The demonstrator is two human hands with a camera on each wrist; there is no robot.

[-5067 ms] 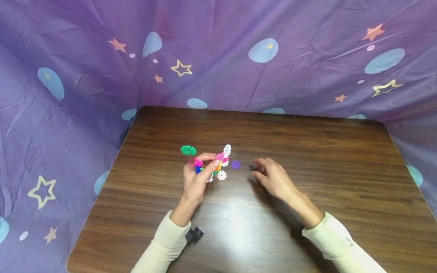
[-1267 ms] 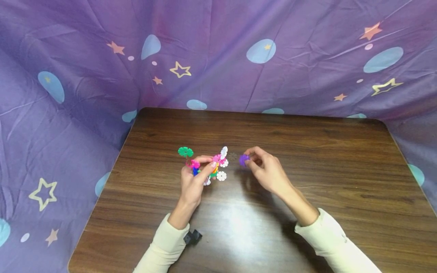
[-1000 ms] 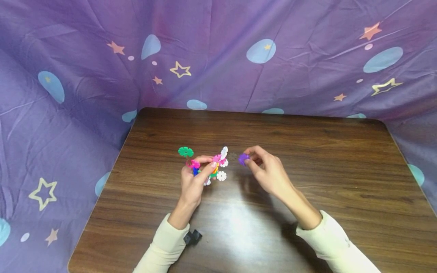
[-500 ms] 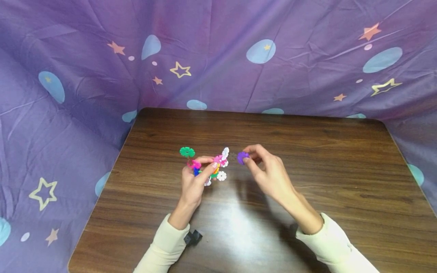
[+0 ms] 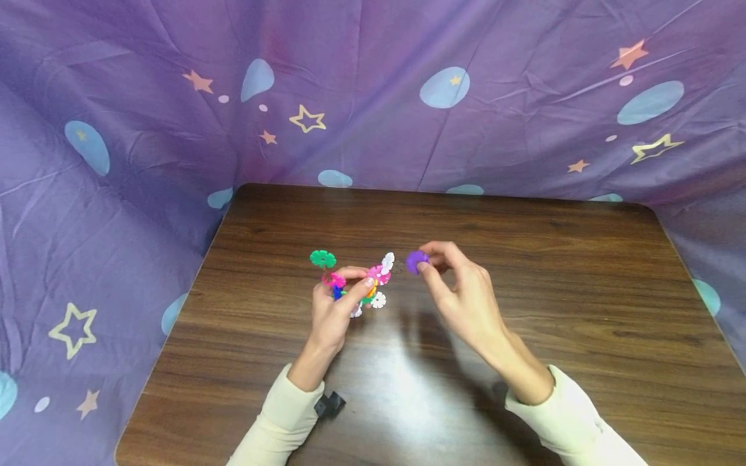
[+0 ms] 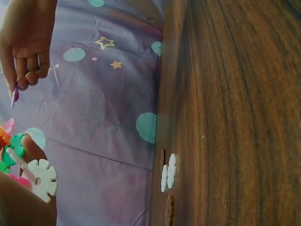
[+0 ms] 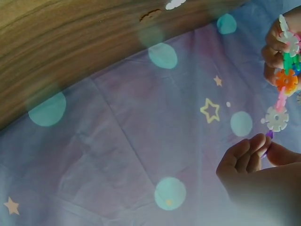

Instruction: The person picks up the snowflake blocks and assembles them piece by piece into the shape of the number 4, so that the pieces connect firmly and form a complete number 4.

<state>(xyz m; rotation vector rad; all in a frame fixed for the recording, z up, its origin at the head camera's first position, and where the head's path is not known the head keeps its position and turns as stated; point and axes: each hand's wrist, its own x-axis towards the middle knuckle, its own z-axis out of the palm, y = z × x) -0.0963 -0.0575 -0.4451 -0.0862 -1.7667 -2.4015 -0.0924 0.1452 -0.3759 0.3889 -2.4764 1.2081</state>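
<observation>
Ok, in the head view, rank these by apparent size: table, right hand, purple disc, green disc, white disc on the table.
Table
Right hand
Purple disc and green disc: look too alike to rank
White disc on the table

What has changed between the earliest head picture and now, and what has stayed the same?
The right hand has taken hold of the purple disc, which lay on the table, and lifted it up. The left hand still grips the joined pieces; a white disc still lies nearby.
</observation>
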